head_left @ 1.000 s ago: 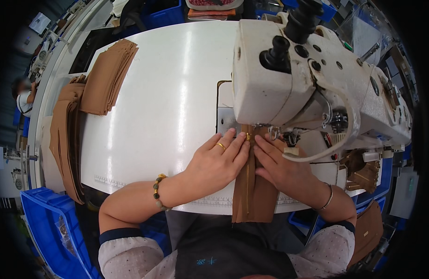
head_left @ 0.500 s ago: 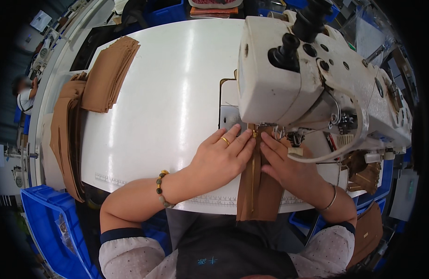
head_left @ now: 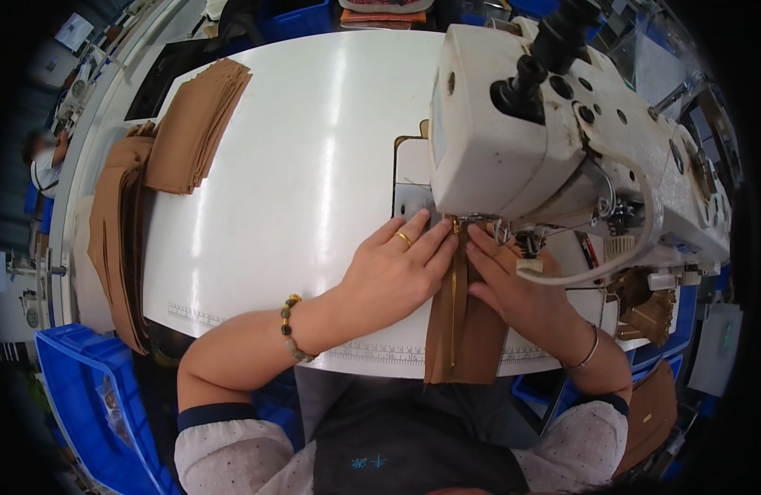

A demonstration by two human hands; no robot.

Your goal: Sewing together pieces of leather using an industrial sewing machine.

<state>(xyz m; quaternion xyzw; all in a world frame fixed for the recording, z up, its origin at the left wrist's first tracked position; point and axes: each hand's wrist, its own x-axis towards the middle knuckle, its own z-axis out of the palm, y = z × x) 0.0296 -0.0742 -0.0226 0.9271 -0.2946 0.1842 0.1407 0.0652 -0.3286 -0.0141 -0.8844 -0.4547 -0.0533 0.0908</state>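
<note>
A brown fabric piece (head_left: 479, 346) with a gold-toothed zipper (head_left: 456, 309) down its length runs under the head of a white sewing machine (head_left: 488, 124). Its near end hangs over the table's front edge. My left hand (head_left: 401, 268) lies on the left side of the cloth, fingers stretched toward the presser foot area. On the right side my right hand (head_left: 512, 280) rests flat, fingertips close to the machine's needle area. The machine head and my fingers hide the needle and the fabric's far end.
Brown fabric pieces lie in a stack (head_left: 200, 124) at the table's far left, with a folded bundle (head_left: 120, 231) beside it. A blue crate (head_left: 100, 412) stands at lower left. Brown zippered pieces (head_left: 645, 309) sit right of the machine. Another person (head_left: 46, 161) is far left.
The fabric with its zipper has slid slightly away from me under the machine head, and both hands have moved forward with it. The whole view has shifted a little.
</note>
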